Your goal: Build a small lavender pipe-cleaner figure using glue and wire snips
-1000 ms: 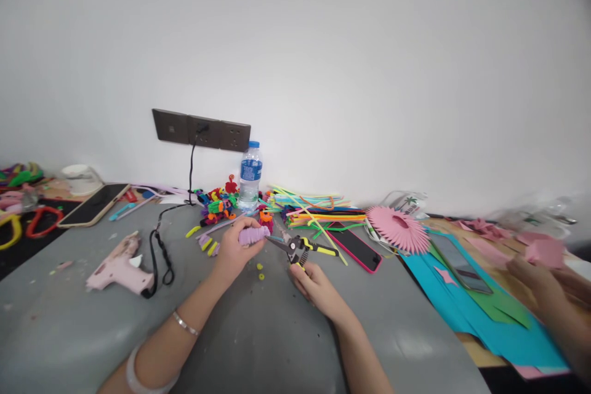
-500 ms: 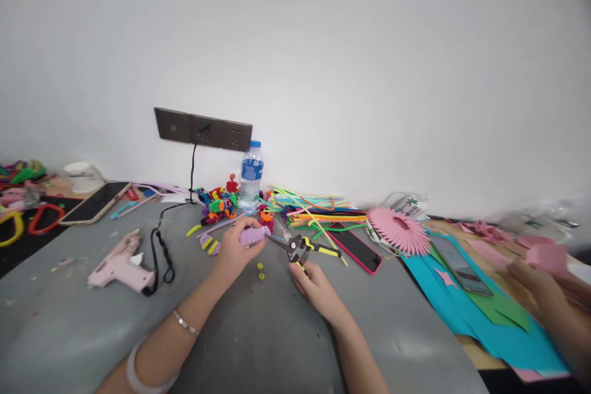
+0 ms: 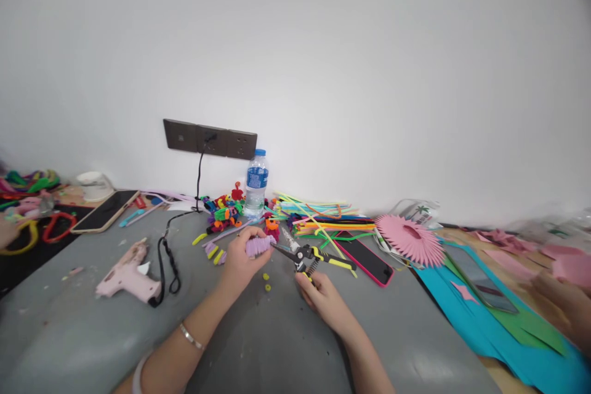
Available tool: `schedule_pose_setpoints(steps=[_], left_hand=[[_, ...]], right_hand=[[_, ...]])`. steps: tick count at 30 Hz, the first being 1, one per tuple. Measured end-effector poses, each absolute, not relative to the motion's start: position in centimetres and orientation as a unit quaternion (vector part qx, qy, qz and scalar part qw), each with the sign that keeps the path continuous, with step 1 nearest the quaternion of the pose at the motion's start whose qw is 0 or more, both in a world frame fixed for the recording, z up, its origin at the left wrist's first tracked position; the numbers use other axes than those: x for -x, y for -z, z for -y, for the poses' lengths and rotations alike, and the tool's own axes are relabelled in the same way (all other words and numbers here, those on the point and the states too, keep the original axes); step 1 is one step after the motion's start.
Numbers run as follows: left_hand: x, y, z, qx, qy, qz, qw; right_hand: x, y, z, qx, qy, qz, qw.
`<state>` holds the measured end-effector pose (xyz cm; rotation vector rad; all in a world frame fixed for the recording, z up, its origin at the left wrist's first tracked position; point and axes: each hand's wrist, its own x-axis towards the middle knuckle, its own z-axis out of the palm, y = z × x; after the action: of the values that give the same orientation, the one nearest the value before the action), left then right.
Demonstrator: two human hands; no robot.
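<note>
My left hand (image 3: 240, 265) is closed around a lilac coiled pipe cleaner (image 3: 259, 246), whose ridged end sticks out past the fingertips. Black pliers with yellow-edged handles (image 3: 303, 254) rest in my right hand (image 3: 325, 301), its fingers wrapped round the lower handle. The pliers' jaws meet the right end of the lilac coil; whether they grip it I cannot tell. Just below the coil lie small yellow rings (image 3: 267, 287) on the grey table mat (image 3: 268, 345). Behind my left hand sit striped yellow and lilac coils (image 3: 215, 253).
A pink glue gun (image 3: 129, 277) lies at left, its cord near a phone (image 3: 106, 210). Behind my hands stand a water bottle (image 3: 257, 184) and loose pipe cleaners (image 3: 332, 221). A pink-edged phone (image 3: 367, 258) lies right. Other people's hands show at the right (image 3: 561, 301) and left (image 3: 7, 231) edges.
The whole view has shifted slightly, so everything sits lower and further right. Another person's hand has come in at the left edge. My hands keep their hold on coil and pliers.
</note>
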<state>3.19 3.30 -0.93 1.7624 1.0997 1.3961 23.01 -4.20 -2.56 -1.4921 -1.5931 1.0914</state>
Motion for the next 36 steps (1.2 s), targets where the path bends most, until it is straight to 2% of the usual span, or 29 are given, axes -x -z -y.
schedule_pose_setpoints(steps=[20,29,36], left_hand=[[-3.0,1.1,-3.5,-0.649,-0.537,-0.362,0.398],[-2.9,0.7,-3.2,-0.643,-0.567,-0.335,0.390],[-3.0,1.6,-3.4,-0.610,-0.545,-0.348,0.457]], right_hand=[[-23.0,3.2,4.2,0.596,-0.423,0.592,0.341],[-23.0,2.9,4.2,0.586,-0.424,0.598,0.345],[-23.0,2.5,4.3,0.581,-0.422,0.606,0.342]])
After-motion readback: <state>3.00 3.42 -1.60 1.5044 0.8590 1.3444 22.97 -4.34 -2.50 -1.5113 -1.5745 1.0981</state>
